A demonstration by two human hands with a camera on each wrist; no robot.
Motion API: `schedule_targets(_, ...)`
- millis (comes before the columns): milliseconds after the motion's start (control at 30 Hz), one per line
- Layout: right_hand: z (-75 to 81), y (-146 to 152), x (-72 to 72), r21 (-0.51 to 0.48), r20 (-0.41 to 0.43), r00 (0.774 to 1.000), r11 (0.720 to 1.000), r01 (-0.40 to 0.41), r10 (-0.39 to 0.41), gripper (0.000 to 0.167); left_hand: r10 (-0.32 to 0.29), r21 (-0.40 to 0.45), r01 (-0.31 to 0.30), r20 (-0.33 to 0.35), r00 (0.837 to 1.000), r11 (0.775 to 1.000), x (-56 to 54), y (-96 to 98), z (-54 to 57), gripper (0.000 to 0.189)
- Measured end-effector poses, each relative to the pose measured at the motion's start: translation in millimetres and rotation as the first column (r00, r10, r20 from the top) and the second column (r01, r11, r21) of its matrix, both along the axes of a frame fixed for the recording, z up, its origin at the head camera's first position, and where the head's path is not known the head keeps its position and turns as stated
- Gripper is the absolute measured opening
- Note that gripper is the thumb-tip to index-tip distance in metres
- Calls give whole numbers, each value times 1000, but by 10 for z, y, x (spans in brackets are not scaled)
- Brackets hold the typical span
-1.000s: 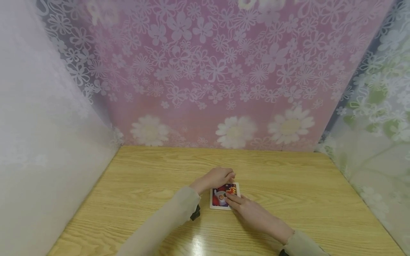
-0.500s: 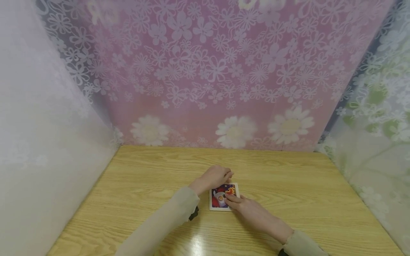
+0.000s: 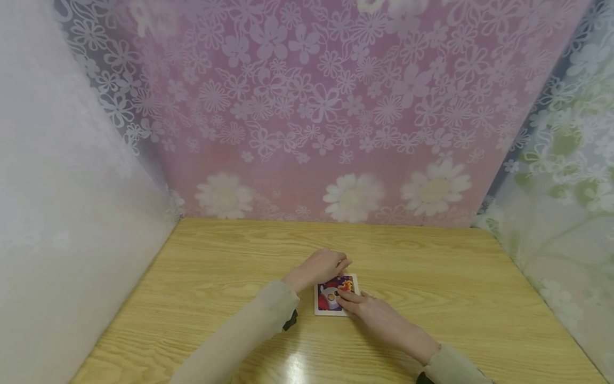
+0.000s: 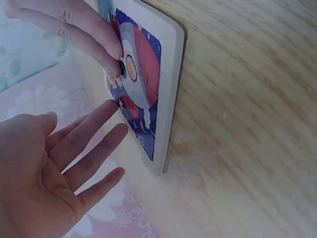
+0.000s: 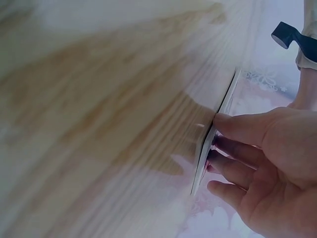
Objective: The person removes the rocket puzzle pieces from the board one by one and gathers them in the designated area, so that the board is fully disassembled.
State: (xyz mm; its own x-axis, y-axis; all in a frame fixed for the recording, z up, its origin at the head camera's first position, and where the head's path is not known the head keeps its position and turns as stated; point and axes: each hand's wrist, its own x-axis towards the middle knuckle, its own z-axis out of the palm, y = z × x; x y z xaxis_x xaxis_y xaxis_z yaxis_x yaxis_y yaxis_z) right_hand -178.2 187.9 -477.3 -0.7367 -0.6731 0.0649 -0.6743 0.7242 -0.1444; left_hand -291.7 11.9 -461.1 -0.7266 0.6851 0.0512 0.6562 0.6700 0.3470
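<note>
Board, outstretched right hand touching, left hand loosely spread

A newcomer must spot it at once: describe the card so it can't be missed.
Below the pink sheet lies the wood table; look on it between the two beige sleeves. There the card lies flat, fingertips touching its picture. Its white border round a red and purple-blue picture sets it apart from the pale wood grain about it.
</note>
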Motion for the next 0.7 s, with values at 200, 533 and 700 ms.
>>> schedule_targets(200, -11, -8, -4, 8, -33, 999, 1000, -5, 5, 40, 13, -70, -17, -50, 999, 997, 44, 33, 26, 38)
schedule_targets(533, -17, -9, -20, 25, -48, 999, 1000, -11, 12, 40, 18, -86, -32, -160, 987, 996, 90, 66, -18, 33)
schedule_targets(700, -31, -14, -30, 26, -54, 998, 1000, -16, 17, 40, 5, -65, -14, -138, 990, 998, 102, 60, -17, 33)
